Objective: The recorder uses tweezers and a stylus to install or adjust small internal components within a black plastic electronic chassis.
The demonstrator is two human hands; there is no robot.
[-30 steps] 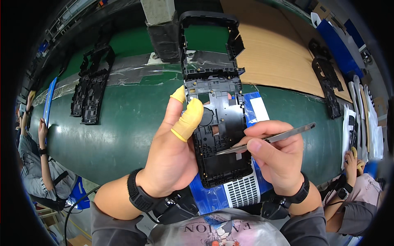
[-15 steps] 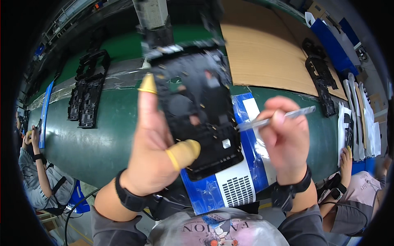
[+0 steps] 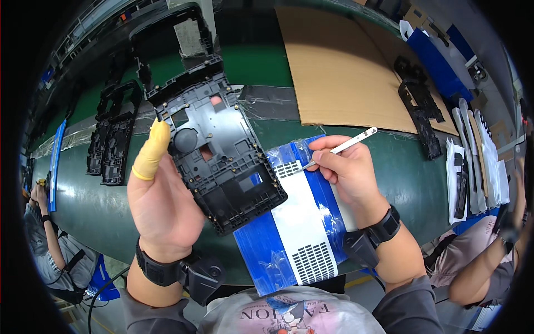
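Observation:
My left hand (image 3: 169,214) is wrapped round a black plastic housing (image 3: 214,150) from below and its left side, a yellow finger cot (image 3: 153,150) on one finger. The housing's ribbed inner face, with small brass-coloured inserts, is turned up; an open frame extends from its far end. In my right hand (image 3: 353,175), white-handled tweezers (image 3: 356,139) are pinched, their tip at the upper group of small black pads (image 3: 287,168) on a white sheet (image 3: 300,206). That sheet lies on a blue board (image 3: 256,242). Whether the tip holds a pad cannot be made out.
More black housings (image 3: 119,145) lie on the green table (image 3: 92,206) at left. A cardboard sheet (image 3: 339,67) covers the far right, with another black part (image 3: 420,111) at its edge. White packets (image 3: 481,161) stand at right. Co-workers sit on both sides.
The housing has swung left with my left hand, uncovering more of the white sheet. My right hand has moved left, taking the tweezer tip from beside the housing to the upper pads.

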